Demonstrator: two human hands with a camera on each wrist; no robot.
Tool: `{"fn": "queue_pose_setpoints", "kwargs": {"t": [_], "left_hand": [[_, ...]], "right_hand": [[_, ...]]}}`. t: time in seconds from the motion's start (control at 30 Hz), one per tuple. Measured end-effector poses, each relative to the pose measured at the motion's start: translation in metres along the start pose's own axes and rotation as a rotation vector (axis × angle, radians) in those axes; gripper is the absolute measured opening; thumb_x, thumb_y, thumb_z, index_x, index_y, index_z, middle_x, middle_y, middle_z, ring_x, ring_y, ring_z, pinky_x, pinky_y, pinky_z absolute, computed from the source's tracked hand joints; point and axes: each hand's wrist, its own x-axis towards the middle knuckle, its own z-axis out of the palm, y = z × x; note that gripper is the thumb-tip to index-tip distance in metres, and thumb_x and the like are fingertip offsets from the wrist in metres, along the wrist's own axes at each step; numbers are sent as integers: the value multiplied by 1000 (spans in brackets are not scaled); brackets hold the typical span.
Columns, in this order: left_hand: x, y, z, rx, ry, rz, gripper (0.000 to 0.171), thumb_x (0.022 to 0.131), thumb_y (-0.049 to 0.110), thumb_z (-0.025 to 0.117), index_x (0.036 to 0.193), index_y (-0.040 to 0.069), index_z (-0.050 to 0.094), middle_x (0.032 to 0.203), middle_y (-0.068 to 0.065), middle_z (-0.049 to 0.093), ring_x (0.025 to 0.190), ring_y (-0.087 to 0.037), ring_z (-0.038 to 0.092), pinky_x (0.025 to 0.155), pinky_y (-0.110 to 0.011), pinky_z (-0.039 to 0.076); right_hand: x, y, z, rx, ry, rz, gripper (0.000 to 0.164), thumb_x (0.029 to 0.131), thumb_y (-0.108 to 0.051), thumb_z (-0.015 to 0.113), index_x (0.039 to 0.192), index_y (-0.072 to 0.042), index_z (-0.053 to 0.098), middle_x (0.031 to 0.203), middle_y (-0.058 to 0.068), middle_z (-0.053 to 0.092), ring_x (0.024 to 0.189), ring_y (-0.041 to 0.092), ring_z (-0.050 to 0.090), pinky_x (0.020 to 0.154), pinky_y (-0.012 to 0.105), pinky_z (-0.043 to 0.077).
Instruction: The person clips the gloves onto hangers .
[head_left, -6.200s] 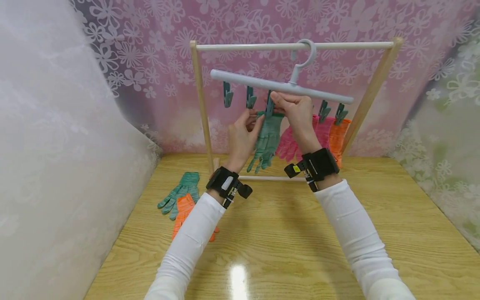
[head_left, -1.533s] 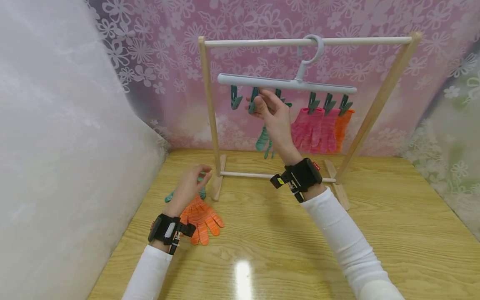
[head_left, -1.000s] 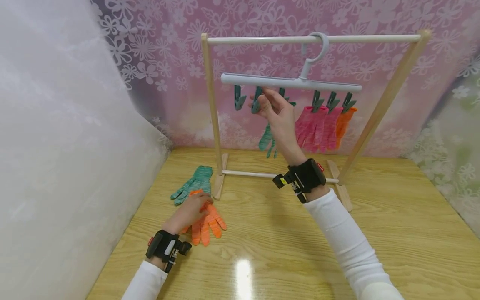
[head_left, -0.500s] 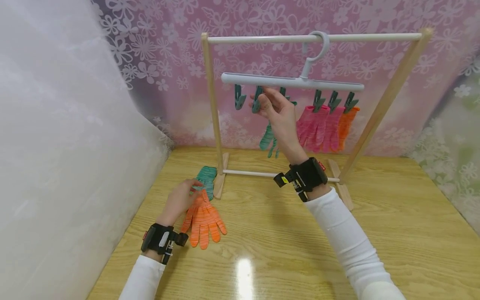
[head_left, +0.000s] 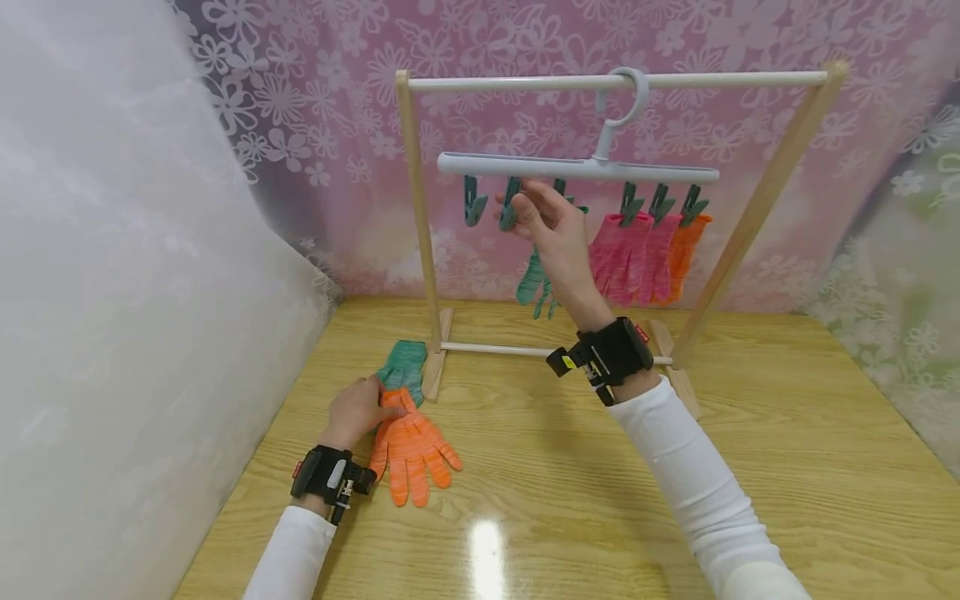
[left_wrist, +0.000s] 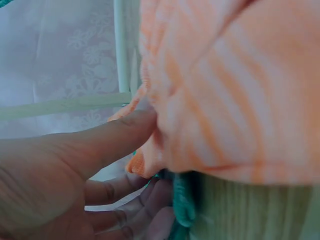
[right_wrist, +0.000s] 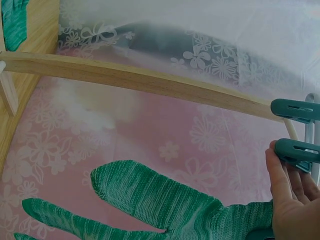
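Note:
At the left of the table my left hand (head_left: 356, 412) pinches the edge of an orange knit glove (head_left: 412, 450); its thumb lies on the orange cloth in the left wrist view, the fingers beneath. Partly under that glove is a green one (head_left: 405, 367). My right hand (head_left: 562, 242) holds a dark green clip (head_left: 509, 208), second from the left on a pale hanger (head_left: 525, 166). Nothing hangs from this clip. Behind the right hand, a green glove (right_wrist: 155, 200) hangs from the neighbouring clip, partly hidden in the head view.
The hanger hooks over the top rail of a wooden rack (head_left: 422, 208). Pink gloves (head_left: 621, 258) and an orange glove (head_left: 684, 258) hang at its right. A bare clip (head_left: 473, 204) is at its left end. White cloth (head_left: 150, 292) borders the table's left side.
The left hand left the hanging green glove for the table gloves, touched the orange one, and shifted both slightly. The right hand moved one clip left and has stayed there since.

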Motion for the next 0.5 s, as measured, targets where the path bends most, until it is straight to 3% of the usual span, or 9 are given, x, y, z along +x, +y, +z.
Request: {"fn": "queue_pose_setpoints", "kwargs": {"t": [0.13,0.27,0.37,0.5], "left_hand": [[-2,2,1,-4,10,30,41,82,33,86,91,1,62,78,-8,51,63,-20,47,55,-31,38],[-4,6,0,-80,22,34,34,87,29,83,95,2,64,75,-7,55,60,-19,48,52,-29,35],[-6,11,-3,-154,34,49,33,91,28,79,104,1,66,85,-12,67,66,-24,61,54,-33,46],[-6,17,-7,-240,54,89,37,93,29,76,114,1,65,106,-22,72,88,-35,71,73,-46,58]], "right_hand": [[1,1,-1,-9,-2,0,37,105,-12,54,140,2,56,128,26,65,108,23,69,98,38,55],[2,1,-2,-14,-12,7,37,105,-12,55,139,2,57,128,25,65,108,23,69,98,37,55],[3,0,-3,-21,-23,13,37,105,-12,55,140,2,56,128,25,65,109,24,69,97,37,56],[3,-1,-4,-19,-35,44,38,105,-14,55,141,-1,56,128,21,67,108,18,69,98,36,55]]}}
